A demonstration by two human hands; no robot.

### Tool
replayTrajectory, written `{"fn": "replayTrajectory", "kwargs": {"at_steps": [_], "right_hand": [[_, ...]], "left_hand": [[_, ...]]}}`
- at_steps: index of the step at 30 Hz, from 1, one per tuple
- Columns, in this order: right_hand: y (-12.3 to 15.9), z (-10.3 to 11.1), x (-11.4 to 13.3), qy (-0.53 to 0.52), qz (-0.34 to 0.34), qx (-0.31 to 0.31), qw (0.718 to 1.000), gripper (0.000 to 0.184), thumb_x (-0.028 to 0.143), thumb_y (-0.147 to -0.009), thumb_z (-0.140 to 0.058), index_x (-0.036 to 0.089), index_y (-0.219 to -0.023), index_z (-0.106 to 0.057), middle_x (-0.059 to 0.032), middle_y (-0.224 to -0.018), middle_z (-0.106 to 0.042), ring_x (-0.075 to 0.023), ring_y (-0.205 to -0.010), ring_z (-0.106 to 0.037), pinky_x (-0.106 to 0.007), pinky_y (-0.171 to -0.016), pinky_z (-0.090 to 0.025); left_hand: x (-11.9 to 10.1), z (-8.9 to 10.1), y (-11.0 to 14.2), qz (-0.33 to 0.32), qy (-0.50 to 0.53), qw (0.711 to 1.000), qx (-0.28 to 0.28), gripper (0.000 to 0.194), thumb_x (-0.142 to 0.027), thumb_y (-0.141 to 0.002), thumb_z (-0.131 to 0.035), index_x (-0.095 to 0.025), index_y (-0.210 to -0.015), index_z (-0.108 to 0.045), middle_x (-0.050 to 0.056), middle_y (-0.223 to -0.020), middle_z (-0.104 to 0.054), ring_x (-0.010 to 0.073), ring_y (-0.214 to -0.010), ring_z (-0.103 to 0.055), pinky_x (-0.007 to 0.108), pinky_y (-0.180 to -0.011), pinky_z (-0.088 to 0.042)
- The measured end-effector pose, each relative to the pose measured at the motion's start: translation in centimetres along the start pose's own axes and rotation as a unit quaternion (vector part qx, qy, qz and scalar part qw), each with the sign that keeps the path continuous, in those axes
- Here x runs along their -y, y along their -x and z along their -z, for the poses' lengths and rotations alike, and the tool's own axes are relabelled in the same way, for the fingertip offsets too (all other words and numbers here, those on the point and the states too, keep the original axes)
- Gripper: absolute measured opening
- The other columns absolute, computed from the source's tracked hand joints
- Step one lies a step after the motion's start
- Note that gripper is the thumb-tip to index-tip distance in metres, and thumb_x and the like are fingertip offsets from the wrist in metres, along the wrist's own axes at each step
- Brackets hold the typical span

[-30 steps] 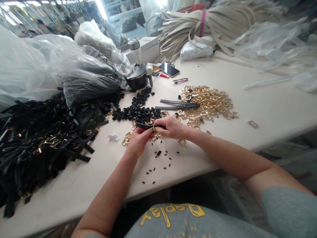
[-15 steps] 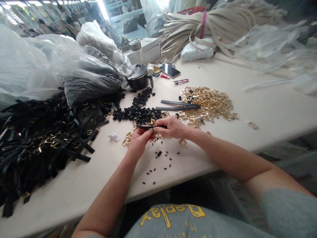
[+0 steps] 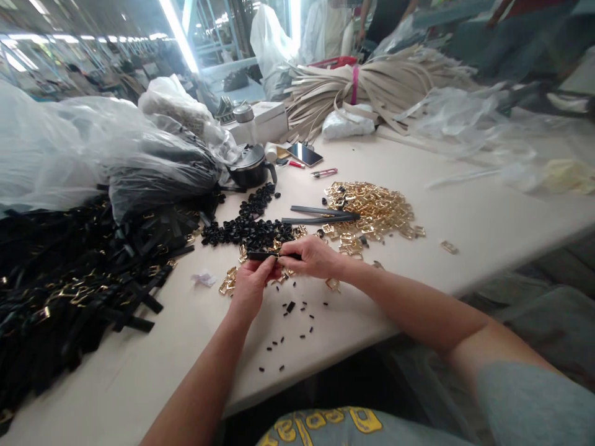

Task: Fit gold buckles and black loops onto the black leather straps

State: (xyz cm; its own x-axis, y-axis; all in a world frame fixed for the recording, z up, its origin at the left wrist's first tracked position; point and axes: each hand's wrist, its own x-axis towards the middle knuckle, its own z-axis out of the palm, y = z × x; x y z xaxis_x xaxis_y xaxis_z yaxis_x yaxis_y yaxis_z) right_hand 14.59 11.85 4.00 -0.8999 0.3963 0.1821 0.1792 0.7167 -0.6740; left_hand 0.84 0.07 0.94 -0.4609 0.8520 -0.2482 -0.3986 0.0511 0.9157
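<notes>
Both hands meet over the table, fingers closed on one short black strap [image 3: 261,255]. My left hand [image 3: 251,284] grips its left part, thumb on top. My right hand [image 3: 310,257] pinches the strap near its right end, where a bit of gold metal shows between the fingertips; its form is mostly hidden. Just behind the hands lies a heap of small black loops [image 3: 251,230]. Gold buckles [image 3: 372,207] form a pile to the right, with two long black strips [image 3: 320,217] reaching onto it. Tiny black pieces [image 3: 290,306] are scattered in front of the hands.
Finished-looking black straps with gold buckles [image 3: 93,279] cover the table's left side, beneath plastic bags [image 3: 158,161]. Farther back are a black pot [image 3: 248,170], a phone [image 3: 304,155], thread snips [image 3: 324,173] and a bundle of beige strips [image 3: 334,87]. Other people stand behind the table.
The camera view has tilted up, so everything sits lower and slightly left in the picture. Both hands keep hold of the strap, whose left part now shows its flat face more.
</notes>
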Motion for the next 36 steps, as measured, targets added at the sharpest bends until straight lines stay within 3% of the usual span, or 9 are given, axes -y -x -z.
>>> {"fn": "replayTrajectory", "kwargs": {"at_steps": [6, 11, 14, 19, 22, 25, 27, 31, 36], "right_hand": [[0.0, -0.2, 0.5, 0.019, -0.017, -0.004, 1.0, 0.026, 0.03, -0.086, -0.051, 0.016, -0.064, -0.056, 0.0042, -0.054, -0.045, -0.0075, -0.053, -0.036, -0.023, -0.054, -0.022], [0.0, -0.7, 0.7, 0.015, -0.051, -0.026, 0.998, 0.024, 0.028, -0.082, -0.052, 0.017, -0.06, -0.052, 0.0047, -0.053, -0.044, -0.0076, -0.052, -0.035, -0.024, -0.054, -0.022], [-0.1, -0.5, 0.5, 0.01, -0.058, -0.049, 0.997, 0.025, 0.027, -0.081, -0.052, 0.017, -0.058, -0.049, 0.0048, -0.053, -0.043, -0.0076, -0.053, -0.035, -0.024, -0.054, -0.022], [-0.3, 0.4, -0.1, -0.048, -0.06, -0.049, 0.996, 0.03, 0.032, -0.083, -0.052, 0.016, -0.058, -0.049, 0.0047, -0.054, -0.042, -0.0076, -0.053, -0.036, -0.024, -0.054, -0.024], [-0.2, 0.4, -0.3, -0.083, -0.029, -0.008, 0.996, 0.029, 0.033, -0.085, -0.052, 0.015, -0.063, -0.055, 0.0045, -0.055, -0.045, -0.0075, -0.054, -0.039, -0.023, -0.054, -0.026], [-0.1, 0.1, -0.4, -0.091, 0.003, 0.032, 0.995, 0.028, 0.033, -0.087, -0.051, 0.014, -0.068, -0.06, 0.0039, -0.057, -0.05, -0.0075, -0.054, -0.041, -0.021, -0.054, -0.027], [-0.1, 0.1, -0.4, -0.084, 0.014, 0.045, 0.995, 0.027, 0.03, -0.087, -0.05, 0.014, -0.068, -0.061, 0.0036, -0.057, -0.051, -0.0076, -0.054, -0.043, -0.021, -0.054, -0.028], [-0.1, 0.6, -0.6, -0.071, 0.016, 0.069, 0.995, 0.026, 0.029, -0.088, -0.05, 0.014, -0.07, -0.062, 0.0026, -0.059, -0.054, -0.0081, -0.056, -0.045, -0.021, -0.055, -0.029], [-0.3, 1.3, -0.7, -0.051, 0.006, 0.099, 0.994, 0.038, 0.038, -0.094, -0.045, 0.014, -0.066, -0.056, 0.0027, -0.058, -0.051, -0.0078, -0.055, -0.042, -0.022, -0.055, -0.027]], "left_hand": [[0.0, 0.1, -0.2, -0.034, -0.003, 0.999, -0.015, 0.037, -0.032, -0.061, -0.086, -0.016, -0.083, -0.061, -0.001, -0.074, -0.068, 0.0088, -0.058, -0.062, 0.021, -0.059, -0.053], [0.0, 0.2, 0.1, -0.133, -0.139, 0.98, -0.042, 0.033, -0.033, -0.066, -0.083, -0.018, -0.082, -0.058, -0.003, -0.068, -0.064, 0.0111, -0.059, -0.062, 0.022, -0.059, -0.051], [0.0, 0.2, 0.7, -0.182, -0.186, 0.965, -0.035, 0.027, -0.035, -0.071, -0.079, -0.018, -0.086, -0.064, 0.001, -0.077, -0.068, 0.0131, -0.07, -0.065, 0.023, -0.068, -0.052], [-0.4, 0.4, 0.9, -0.12, -0.095, 0.988, 0.029, 0.034, -0.049, -0.079, -0.07, -0.017, -0.091, -0.07, 0.004, -0.076, -0.07, 0.016, -0.069, -0.067, 0.028, -0.071, -0.055], [-0.7, 0.4, 0.6, -0.08, -0.046, 0.995, 0.047, 0.029, -0.042, -0.074, -0.077, -0.018, -0.088, -0.068, 0.003, -0.08, -0.07, 0.0128, -0.066, -0.066, 0.025, -0.067, -0.056], [-1.1, 0.4, 0.5, -0.032, -0.039, 0.995, 0.086, 0.039, -0.034, -0.07, -0.081, -0.021, -0.104, -0.068, 0.004, -0.1, -0.071, 0.0124, -0.073, -0.068, 0.023, -0.066, -0.056], [-1.3, 0.4, 0.5, -0.005, -0.045, 0.993, 0.112, 0.042, -0.033, -0.07, -0.082, -0.019, -0.107, -0.068, 0.006, -0.1, -0.072, 0.0128, -0.073, -0.068, 0.024, -0.066, -0.057], [-1.4, 0.3, 0.6, -0.007, -0.051, 0.994, 0.097, 0.037, -0.03, -0.065, -0.085, -0.017, -0.096, -0.071, 0.004, -0.083, -0.073, 0.0114, -0.065, -0.066, 0.023, -0.063, -0.056], [-1.6, 0.0, 0.8, -0.017, -0.063, 0.994, 0.084, 0.036, -0.029, -0.061, -0.086, -0.017, -0.09, -0.07, 0.003, -0.078, -0.072, 0.0134, -0.063, -0.066, 0.026, -0.062, -0.056]]}}
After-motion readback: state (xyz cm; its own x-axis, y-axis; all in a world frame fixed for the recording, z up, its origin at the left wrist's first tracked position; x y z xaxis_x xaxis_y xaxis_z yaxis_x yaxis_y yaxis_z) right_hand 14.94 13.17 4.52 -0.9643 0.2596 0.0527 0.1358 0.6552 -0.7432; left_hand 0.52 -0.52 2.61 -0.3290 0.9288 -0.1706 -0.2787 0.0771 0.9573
